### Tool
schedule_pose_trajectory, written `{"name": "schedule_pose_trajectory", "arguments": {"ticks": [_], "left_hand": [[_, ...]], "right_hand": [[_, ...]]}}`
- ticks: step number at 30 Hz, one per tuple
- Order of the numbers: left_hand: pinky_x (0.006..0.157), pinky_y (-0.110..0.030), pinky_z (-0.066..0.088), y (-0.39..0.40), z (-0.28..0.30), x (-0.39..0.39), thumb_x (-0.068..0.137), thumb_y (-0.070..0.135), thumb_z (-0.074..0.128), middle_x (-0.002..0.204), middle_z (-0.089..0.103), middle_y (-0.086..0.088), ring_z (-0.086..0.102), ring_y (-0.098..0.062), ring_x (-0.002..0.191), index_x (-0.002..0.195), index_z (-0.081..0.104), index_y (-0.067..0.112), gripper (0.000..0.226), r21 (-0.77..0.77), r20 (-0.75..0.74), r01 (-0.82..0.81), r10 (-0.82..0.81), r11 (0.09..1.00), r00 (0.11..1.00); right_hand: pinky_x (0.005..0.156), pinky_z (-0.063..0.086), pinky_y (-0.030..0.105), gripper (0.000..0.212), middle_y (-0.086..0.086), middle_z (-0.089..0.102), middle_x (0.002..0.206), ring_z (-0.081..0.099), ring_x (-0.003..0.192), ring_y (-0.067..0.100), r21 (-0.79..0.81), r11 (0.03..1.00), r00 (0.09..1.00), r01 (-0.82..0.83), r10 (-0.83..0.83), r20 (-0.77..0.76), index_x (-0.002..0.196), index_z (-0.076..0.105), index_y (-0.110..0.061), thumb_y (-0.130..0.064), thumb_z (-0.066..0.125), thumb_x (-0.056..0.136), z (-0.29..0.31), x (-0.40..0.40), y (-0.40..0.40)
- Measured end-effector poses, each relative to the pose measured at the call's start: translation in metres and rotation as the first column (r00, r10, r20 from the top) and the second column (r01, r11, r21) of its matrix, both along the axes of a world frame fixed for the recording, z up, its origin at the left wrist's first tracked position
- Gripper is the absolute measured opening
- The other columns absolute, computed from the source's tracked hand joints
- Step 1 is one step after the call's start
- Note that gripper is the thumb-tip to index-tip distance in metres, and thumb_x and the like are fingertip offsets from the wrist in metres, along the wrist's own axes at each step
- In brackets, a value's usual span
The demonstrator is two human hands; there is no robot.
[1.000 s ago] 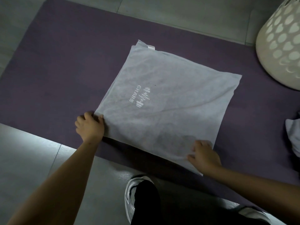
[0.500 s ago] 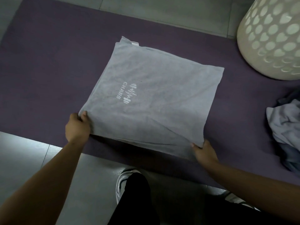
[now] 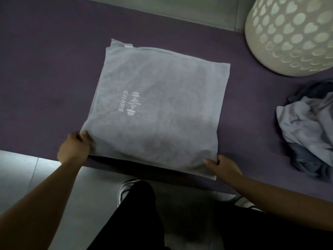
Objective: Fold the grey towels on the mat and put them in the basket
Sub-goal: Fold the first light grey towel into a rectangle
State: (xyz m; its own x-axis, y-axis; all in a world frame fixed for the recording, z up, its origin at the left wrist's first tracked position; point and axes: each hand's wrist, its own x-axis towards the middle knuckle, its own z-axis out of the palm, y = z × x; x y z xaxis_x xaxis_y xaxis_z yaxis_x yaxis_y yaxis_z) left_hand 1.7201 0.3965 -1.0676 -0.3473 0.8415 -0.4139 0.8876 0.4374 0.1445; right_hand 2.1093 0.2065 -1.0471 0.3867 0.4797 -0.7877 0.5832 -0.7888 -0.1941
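Hands gripping folded towel, towel pile, basket right

Left hand and right hand pinched shut, arms outstretched.

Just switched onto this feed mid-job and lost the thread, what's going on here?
A person is folding a grey towel on the purple mat. The towel lies as a flat square, logo up. The left hand grips its near left corner and the right hand grips its near right corner, with the near edge slightly lifted, probably for another fold. A heap of unfolded towels waits on the mat to the right. The white basket stands at the far right; its inside is not visible.
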Motion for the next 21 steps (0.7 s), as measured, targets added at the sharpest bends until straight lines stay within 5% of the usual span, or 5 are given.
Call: {"name": "schedule_pose_trajectory", "arguments": {"ticks": [4, 10, 14, 18, 21], "left_hand": [[0.09, -0.053, 0.043, 0.004, -0.002, 0.004, 0.094, 0.048, 0.046, 0.116, 0.057, -0.026, 0.053, -0.046, 0.107, 0.12, 0.049, 0.001, 0.054, 0.044, 0.123, -0.021, 0.016, 0.999, 0.992], [0.078, -0.048, 0.037, -0.002, -0.002, 0.013, 0.102, 0.035, 0.033, 0.115, 0.055, -0.031, 0.053, -0.05, 0.104, 0.117, 0.042, -0.001, 0.04, 0.013, -0.058, 0.036, -0.035, 0.999, 0.998], [0.092, -0.053, 0.032, -0.001, -0.01, 0.023, 0.093, 0.029, 0.039, 0.122, 0.046, -0.035, 0.044, -0.05, 0.112, 0.122, 0.044, -0.004, 0.045, 0.261, -0.149, 0.195, -0.161, 0.945, 0.976], [0.107, -0.059, 0.026, -0.003, -0.015, 0.062, 0.092, 0.043, 0.035, 0.141, 0.041, -0.028, 0.04, -0.046, 0.128, 0.141, 0.041, 0.008, 0.06, 0.26, -0.129, 0.704, -0.699, 0.66, 0.703], [0.11, -0.06, 0.019, -0.012, -0.028, 0.098, 0.097, 0.056, 0.018, 0.151, 0.031, -0.021, 0.028, -0.042, 0.138, 0.147, 0.032, 0.017, 0.065, 0.161, -0.081, 0.864, -0.866, 0.477, 0.493]], "right_hand": [[0.063, 0.035, 0.029, 0.03, 0.001, 0.05, 0.078, 0.054, 0.083, 0.026, 0.152, 0.966, 0.978, 0.208, -0.207, -0.026, 0.094, 0.047, -0.007, -0.034, 0.06, 0.09, -0.005, 0.008, 0.024], [0.069, 0.038, 0.033, 0.031, 0.022, 0.057, 0.11, 0.055, 0.095, 0.035, 0.1, 0.983, 0.985, 0.155, -0.162, 0.065, 0.111, 0.045, 0.002, -0.02, 0.056, 0.093, -0.01, 0.01, 0.032], [0.095, 0.037, 0.044, 0.056, 0.018, 0.043, 0.13, 0.043, 0.117, 0.036, 0.25, 0.964, 0.944, -0.092, 0.005, 0.33, 0.132, 0.037, -0.009, -0.019, 0.064, 0.083, -0.006, 0.001, 0.033], [0.115, 0.011, 0.046, 0.062, 0.009, 0.022, 0.155, 0.014, 0.142, 0.031, 0.368, 0.667, 0.756, -0.648, 0.507, 0.414, 0.148, 0.021, -0.025, -0.041, 0.035, 0.091, -0.015, -0.006, 0.051], [0.113, -0.015, 0.043, 0.07, -0.002, -0.023, 0.154, -0.025, 0.141, 0.02, 0.23, 0.549, 0.595, -0.803, 0.731, 0.333, 0.147, -0.012, -0.035, -0.063, 0.003, 0.084, -0.025, -0.011, 0.07]]}}
